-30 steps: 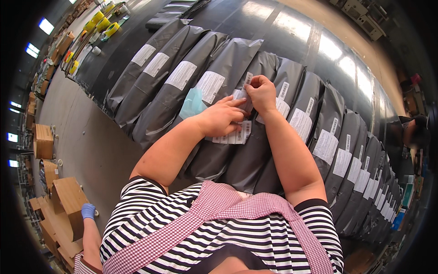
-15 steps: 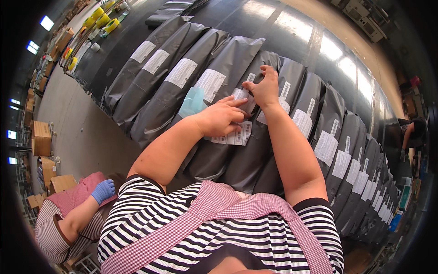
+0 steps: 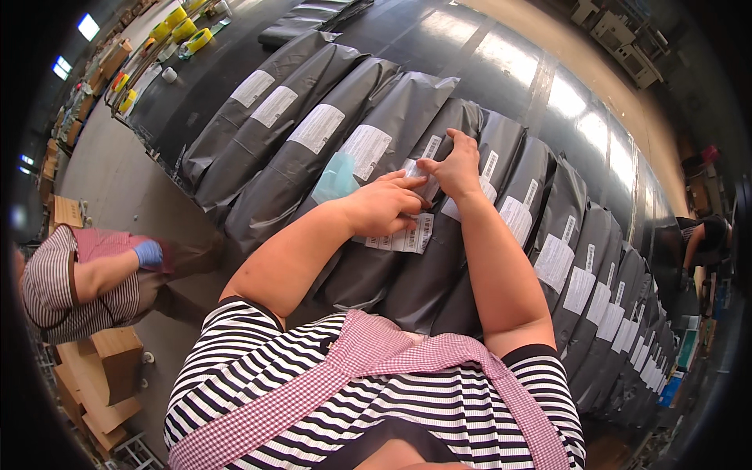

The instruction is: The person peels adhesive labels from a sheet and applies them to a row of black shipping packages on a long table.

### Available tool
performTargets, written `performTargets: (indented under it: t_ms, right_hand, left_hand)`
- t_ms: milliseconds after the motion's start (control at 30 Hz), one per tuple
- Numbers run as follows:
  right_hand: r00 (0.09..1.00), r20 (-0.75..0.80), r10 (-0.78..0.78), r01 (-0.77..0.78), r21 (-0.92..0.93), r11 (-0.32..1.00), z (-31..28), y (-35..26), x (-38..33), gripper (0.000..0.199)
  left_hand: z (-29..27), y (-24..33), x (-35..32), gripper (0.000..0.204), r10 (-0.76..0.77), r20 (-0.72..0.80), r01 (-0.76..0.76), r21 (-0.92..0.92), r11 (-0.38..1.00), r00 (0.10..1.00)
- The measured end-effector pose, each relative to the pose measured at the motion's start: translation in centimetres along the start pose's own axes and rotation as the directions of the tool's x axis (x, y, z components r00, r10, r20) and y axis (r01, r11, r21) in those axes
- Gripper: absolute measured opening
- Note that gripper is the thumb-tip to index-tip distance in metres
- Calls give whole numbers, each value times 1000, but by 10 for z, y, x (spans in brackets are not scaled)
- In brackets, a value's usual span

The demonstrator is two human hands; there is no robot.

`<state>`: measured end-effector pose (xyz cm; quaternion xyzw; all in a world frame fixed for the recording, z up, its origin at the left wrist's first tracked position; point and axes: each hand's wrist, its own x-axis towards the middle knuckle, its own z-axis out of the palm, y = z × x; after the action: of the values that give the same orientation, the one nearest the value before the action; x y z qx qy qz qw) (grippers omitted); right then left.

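My left hand (image 3: 384, 205) reaches across a dark grey plastic-wrapped package, its lower fingers curled over a white barcode label sheet (image 3: 407, 236). Its forefinger stretches to a shiny white label (image 3: 417, 171) on the package (image 3: 462, 117). Against the label's other side rests the thumb of my right hand (image 3: 456, 163), whose fingers are spread and partly bent. A pale teal sheet (image 3: 335, 178) sticks up beside my left wrist, over the neighbouring package (image 3: 411, 94). My palms hide part of the label and the label sheet.
Similar packages with white labels stand in a long row, leftward (image 3: 270, 145) and rightward (image 3: 552, 262), on a black conveyor belt (image 3: 439, 35). Yellow tape rolls (image 3: 184, 31) lie far left. A person with a blue glove (image 3: 147, 254) is left, near cardboard boxes (image 3: 117, 364); another person (image 3: 705, 235) is far right.
Both hands stay at the label with little movement. The gloved person at left has moved farther left and up in the picture. The whole view has shifted slightly.
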<state>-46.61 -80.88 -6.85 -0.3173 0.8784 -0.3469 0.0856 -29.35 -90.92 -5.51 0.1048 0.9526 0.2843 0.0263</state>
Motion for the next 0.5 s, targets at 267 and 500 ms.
performTargets:
  t_ms: [267,500]
  right_hand:
    - [976,-207,65,26,407,913,-6,12,3,44]
    - [903,343,-258,-98,749,655,-82,-42,-121,21]
  left_hand:
    - [-13,16,-6,12,-89,-150,62,-174,983,985]
    - [-17,68,-55,22,-375,-471,67,-549,833,799]
